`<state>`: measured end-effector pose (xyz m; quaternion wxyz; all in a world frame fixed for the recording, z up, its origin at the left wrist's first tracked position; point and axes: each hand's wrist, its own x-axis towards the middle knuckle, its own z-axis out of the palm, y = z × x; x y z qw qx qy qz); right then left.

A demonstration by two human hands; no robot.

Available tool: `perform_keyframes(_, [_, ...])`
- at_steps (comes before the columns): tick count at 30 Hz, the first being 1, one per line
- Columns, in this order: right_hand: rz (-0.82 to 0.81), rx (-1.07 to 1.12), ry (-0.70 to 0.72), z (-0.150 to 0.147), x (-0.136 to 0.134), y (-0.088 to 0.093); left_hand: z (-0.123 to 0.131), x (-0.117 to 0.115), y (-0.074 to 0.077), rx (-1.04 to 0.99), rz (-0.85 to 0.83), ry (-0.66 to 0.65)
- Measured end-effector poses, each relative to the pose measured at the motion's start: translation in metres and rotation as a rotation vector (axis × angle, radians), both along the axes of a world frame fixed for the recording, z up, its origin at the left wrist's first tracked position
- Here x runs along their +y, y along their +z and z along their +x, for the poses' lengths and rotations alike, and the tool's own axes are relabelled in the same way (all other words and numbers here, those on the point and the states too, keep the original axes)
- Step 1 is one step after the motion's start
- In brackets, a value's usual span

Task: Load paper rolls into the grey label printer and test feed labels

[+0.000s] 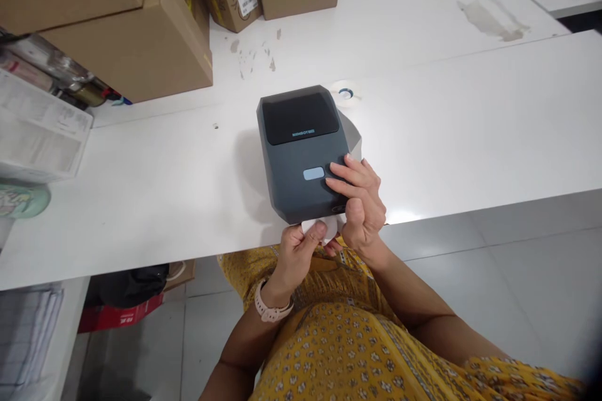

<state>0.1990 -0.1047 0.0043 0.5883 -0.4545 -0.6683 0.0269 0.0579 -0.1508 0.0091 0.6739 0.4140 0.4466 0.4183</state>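
A dark grey label printer (pixel 301 156) with a black window and a light blue button sits near the front edge of the white table. My right hand (pixel 364 200) is closed over its front right corner, with fingers stretched across the top and the thumb bent by the front edge. Just below the printer's front, my left hand (pixel 301 247) pinches a white piece of label paper (pixel 332 229) between thumb and fingers. Some fingertips under the paper are partly hidden. Behind the printer's right side, a pale grey curved piece (pixel 350 133) shows.
Cardboard boxes (pixel 155 37) are stacked at the back left. A white printed carton (pixel 37 125) and a green bottle (pixel 26 200) stand at far left. A white ring-shaped roll (pixel 345 93) lies behind the printer. The table (pixel 470 119) ends close to my body.
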Motion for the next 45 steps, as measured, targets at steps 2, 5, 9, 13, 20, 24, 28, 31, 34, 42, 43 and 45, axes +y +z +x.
perform_keyframes(2, [0.003, -0.002, 0.021, 0.003, 0.001, 0.006, -0.003, -0.002, 0.002, 0.048, 0.027, -0.023])
perform_keyframes(5, [-0.057, -0.096, 0.041, 0.011, 0.004, 0.022, -0.014, -0.009, 0.003, 0.14, 0.111, 0.015])
perform_keyframes(9, [-0.12, -0.328, 0.095, 0.02, 0.007, 0.042, -0.036, -0.014, 0.0, 0.293, 0.282, 0.326])
perform_keyframes(13, [-0.123, -0.494, 0.124, 0.019, 0.009, 0.055, -0.049, -0.003, 0.0, 0.352, 0.356, 0.581])
perform_keyframes(20, [-0.205, -0.586, 0.326, 0.029, 0.02, 0.06, -0.037, 0.014, 0.001, 0.329, 0.541, 0.685])
perform_keyframes(24, [-0.14, -0.499, 0.26, 0.03, 0.016, 0.049, -0.032, 0.007, -0.004, 0.332, 0.573, 0.614])
perform_keyframes(28, [-0.096, -0.524, 0.193, 0.019, 0.007, 0.045, -0.035, 0.0, -0.004, 0.337, 0.559, 0.587])
perform_keyframes(31, [-0.104, -0.557, 0.201, 0.015, 0.004, 0.045, -0.038, -0.002, -0.004, 0.368, 0.563, 0.562])
perform_keyframes(34, [-0.105, -0.548, 0.177, 0.018, 0.007, 0.045, -0.039, -0.004, -0.007, 0.366, 0.553, 0.548])
perform_keyframes(42, [-0.128, -0.559, 0.166, 0.027, 0.025, 0.056, -0.043, -0.008, -0.016, 0.329, 0.478, 0.55])
perform_keyframes(43, [-0.138, -0.566, 0.172, 0.026, 0.026, 0.057, -0.043, -0.007, -0.016, 0.324, 0.475, 0.552])
perform_keyframes(45, [-0.16, -0.577, 0.185, 0.023, 0.028, 0.057, -0.041, -0.006, -0.017, 0.32, 0.473, 0.549])
